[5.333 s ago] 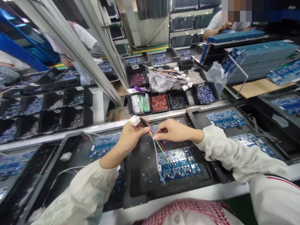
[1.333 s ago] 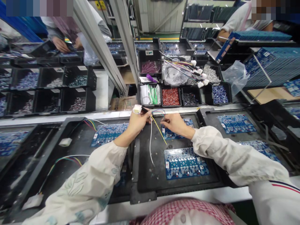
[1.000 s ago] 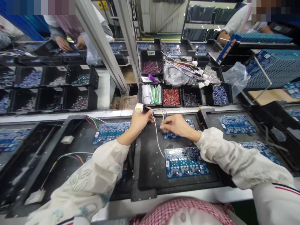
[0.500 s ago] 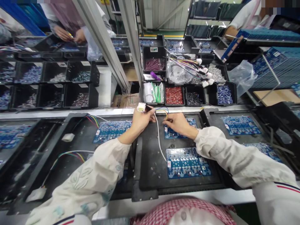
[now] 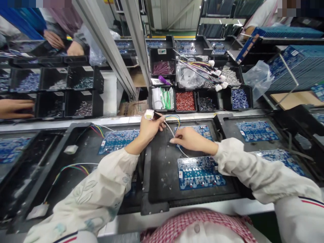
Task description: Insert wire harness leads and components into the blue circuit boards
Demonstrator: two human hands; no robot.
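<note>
My left hand point(image 5: 149, 127) is closed round a wire harness, its white connector point(image 5: 149, 114) sticking up above the fingers. Coloured wires point(image 5: 172, 118) loop from that hand over to my right hand point(image 5: 187, 139), which pinches a white wire point(image 5: 181, 151) just above the near blue circuit board point(image 5: 199, 172). A second blue board point(image 5: 193, 130) lies partly under my right hand. Both boards rest in a black carrier tray point(image 5: 159, 175).
Bins of red point(image 5: 186, 100), blue point(image 5: 239, 98) and green-white point(image 5: 163, 98) parts stand behind the tray, with a bundle of harnesses point(image 5: 202, 67). A left tray holds a wired board point(image 5: 117, 141). Another person's hand point(image 5: 15, 108) reaches in at far left. Stacked boards point(image 5: 291, 65) stand right.
My right hand has moved from the far board down toward the near board, drawing the white wire with it. A person's hand has come in at the far left.
</note>
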